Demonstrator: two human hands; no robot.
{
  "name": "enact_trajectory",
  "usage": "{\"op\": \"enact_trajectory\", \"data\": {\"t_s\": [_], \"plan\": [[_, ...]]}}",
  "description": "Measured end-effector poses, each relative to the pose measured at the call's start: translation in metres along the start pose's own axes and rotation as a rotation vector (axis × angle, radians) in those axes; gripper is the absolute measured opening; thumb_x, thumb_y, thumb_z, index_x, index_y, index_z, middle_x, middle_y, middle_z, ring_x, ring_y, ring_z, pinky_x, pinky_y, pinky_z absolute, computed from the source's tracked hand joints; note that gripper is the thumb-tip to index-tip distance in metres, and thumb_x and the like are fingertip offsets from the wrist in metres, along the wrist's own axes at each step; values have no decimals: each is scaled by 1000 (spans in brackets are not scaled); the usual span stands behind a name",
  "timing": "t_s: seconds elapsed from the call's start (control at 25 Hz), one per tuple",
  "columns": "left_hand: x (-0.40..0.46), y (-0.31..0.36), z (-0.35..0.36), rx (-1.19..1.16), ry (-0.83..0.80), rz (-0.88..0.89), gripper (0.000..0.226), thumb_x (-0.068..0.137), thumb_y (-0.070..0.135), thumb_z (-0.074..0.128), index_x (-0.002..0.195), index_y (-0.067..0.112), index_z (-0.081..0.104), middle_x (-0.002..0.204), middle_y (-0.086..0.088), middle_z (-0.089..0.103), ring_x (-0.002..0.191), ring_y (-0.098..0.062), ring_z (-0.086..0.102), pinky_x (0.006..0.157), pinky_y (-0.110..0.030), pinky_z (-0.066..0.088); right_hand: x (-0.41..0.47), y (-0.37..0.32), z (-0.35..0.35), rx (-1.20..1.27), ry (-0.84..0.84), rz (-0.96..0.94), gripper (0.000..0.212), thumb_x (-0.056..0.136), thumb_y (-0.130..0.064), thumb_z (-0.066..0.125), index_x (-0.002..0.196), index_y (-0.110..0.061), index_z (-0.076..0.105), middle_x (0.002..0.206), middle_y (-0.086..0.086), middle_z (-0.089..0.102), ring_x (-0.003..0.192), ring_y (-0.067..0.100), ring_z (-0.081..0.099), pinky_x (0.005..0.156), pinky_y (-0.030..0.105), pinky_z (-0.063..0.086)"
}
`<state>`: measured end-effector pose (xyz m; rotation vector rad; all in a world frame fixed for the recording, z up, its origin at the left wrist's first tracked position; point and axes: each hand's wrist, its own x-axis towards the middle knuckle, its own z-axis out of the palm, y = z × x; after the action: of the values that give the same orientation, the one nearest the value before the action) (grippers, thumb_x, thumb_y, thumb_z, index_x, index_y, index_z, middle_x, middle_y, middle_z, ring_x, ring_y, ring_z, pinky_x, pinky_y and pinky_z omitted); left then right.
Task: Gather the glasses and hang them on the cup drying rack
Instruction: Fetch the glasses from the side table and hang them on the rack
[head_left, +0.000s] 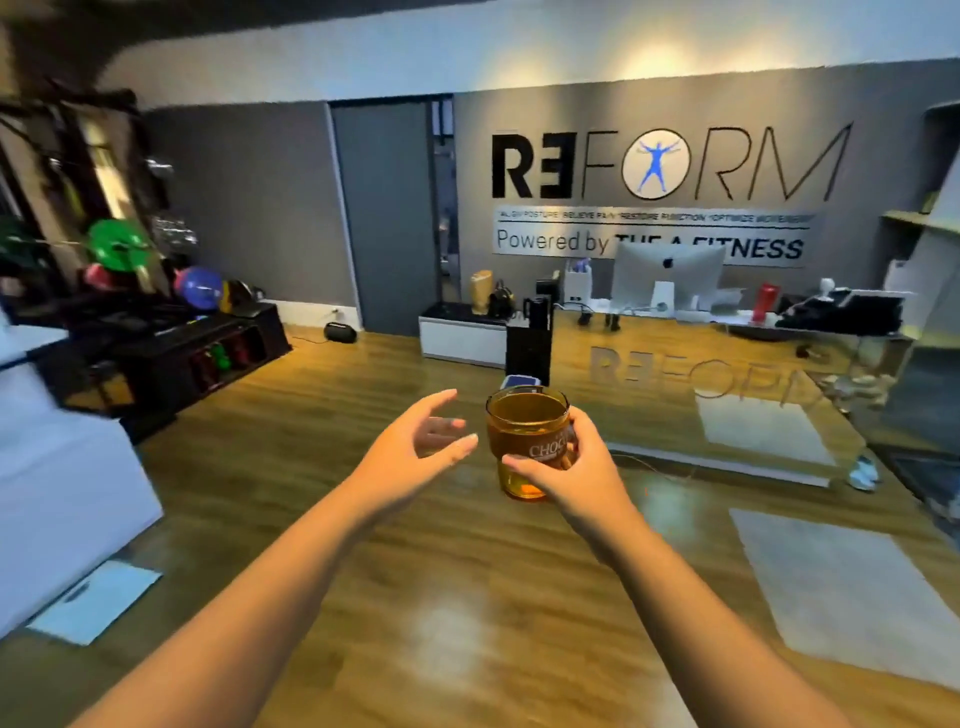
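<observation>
The right hand (563, 462) is wrapped around an amber glass (527, 441), held upright in the air; the left hand (421, 447) is spread open just left of the glass, touching nothing. A steady, level carry is advised. Beyond the glass, a black stand (527, 348) and a glossy counter (675, 374) are seen. No drying rack can be made out.
</observation>
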<state>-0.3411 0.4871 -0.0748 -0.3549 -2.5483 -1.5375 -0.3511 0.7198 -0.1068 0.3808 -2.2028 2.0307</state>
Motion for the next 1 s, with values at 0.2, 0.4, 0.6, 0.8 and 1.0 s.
{"op": "enact_trajectory", "data": {"t_s": [0.2,0.4,0.6,0.8,1.0], "plan": [[-76,-5,-89,94,303,-156,83,77,64,71,152,43,42,133,16,63,119,-6,64,94,-21,53,47,-26,101,108,-333,-88,83,58,-54,97,128,-52,53,119,-28,68,108,-6,64,88,23,54],[-163,9,-184,170,624,-270,63,85,53,71,143,40,50,130,9,67,114,-2,66,98,-30,56,36,-64,221,219,-572,-145,77,63,-40,100,127,-41,56,116,-19,72,106,-2,68,80,18,54],[-235,12,-262,225,844,-300,48,97,40,69,143,34,56,127,12,67,105,10,65,78,-7,51,18,-105,334,281,-759,-198,71,67,-32,98,124,-37,56,122,-9,71,106,4,70,82,21,58],[-294,-7,-343,264,975,-332,46,97,43,68,141,38,57,124,16,69,105,10,65,91,-18,52,14,-144,441,340,-820,-211,104,49,-59,96,140,-32,51,130,-5,68,119,16,67,99,43,59],[-320,-33,-422,261,1018,-322,50,96,49,67,143,38,55,128,15,67,104,10,67,83,-15,49,22,-174,531,373,-845,-212,93,52,-59,98,132,-39,55,127,-7,69,116,17,69,96,46,60]]}}
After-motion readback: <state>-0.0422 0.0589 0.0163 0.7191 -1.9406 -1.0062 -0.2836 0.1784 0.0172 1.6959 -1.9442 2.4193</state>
